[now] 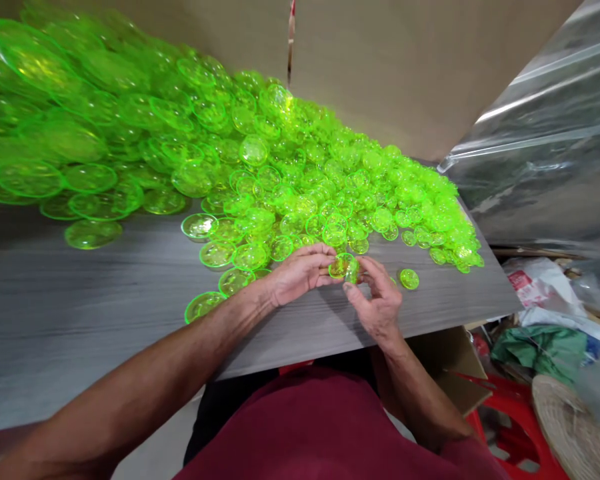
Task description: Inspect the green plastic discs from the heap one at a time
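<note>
A large heap of clear neon-green round plastic pieces (300, 180) spreads over the grey table (145, 300). Near the table's front edge, my left hand (307, 270) has its fingers around the left side of a green disc (339, 266). My right hand (377, 293) pinches a green piece (352, 271) against that disc's right side, between thumb and fingers. The two pieces overlap, and whether they are joined is too small to tell. A single green disc (409, 279) lies just right of my right hand.
A brown board (380, 67) stands behind the heap. Clear plastic sheeting (545, 147) hangs at the right. Below it are a red stool (513, 427), an open cardboard box (450, 360), a green bag (543, 350) and a woven round item (575, 427).
</note>
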### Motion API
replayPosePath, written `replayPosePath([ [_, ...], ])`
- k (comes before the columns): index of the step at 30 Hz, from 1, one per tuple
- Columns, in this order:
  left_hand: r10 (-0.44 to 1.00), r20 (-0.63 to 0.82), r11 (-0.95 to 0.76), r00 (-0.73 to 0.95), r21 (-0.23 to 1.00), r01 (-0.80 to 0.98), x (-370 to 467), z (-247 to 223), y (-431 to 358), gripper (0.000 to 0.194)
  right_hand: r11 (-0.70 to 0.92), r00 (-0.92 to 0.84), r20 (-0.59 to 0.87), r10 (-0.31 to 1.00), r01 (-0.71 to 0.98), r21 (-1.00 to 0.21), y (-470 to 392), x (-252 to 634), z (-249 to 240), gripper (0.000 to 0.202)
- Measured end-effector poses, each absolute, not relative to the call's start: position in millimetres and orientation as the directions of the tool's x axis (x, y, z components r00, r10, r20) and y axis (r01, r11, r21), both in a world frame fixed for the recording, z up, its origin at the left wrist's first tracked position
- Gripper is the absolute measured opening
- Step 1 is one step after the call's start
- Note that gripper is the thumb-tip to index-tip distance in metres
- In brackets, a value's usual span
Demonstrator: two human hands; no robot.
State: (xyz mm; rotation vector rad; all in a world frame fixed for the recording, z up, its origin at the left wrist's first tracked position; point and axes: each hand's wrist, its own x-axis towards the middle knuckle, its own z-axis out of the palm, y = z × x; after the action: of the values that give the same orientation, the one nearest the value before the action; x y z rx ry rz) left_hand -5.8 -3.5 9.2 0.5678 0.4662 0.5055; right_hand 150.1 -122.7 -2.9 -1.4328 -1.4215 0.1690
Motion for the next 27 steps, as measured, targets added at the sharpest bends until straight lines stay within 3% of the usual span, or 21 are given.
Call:
replayPosePath([
  [3, 0.518, -0.201, 0.726, 0.831, 0.617, -0.303, -7.0, 7.7, -4.1, 0.019, 0.293, 0.161, 0.665, 0.729, 0.805, -0.516, -120.3, 145.6, 0.7, 0.044],
  [8, 0.459, -0.121, 0.699, 0.88, 0.66, -0.274, -7.9, 5.6, -5.5, 0.037, 0.328, 0.103, 0.728, 0.678, 0.844, -0.425, -119.9, 144.2, 2.2, 0.051],
  [18, 0.534, -0.019, 0.523, 0.845, 0.793, -0.313, -9.2, 3.3, -8.2, 0.043, 0.286, 0.18, 0.628, 0.757, 0.773, -0.567, -128.2, 143.4, 3.4, 0.05],
  [27, 0.564, 0.015, 0.473, 0.825, 0.813, -0.338, -5.9, 0.3, -11.1, 0.044, 0.324, 0.184, 0.67, 0.72, 0.764, -0.558, -128.7, 138.0, 3.6, 0.052],
])
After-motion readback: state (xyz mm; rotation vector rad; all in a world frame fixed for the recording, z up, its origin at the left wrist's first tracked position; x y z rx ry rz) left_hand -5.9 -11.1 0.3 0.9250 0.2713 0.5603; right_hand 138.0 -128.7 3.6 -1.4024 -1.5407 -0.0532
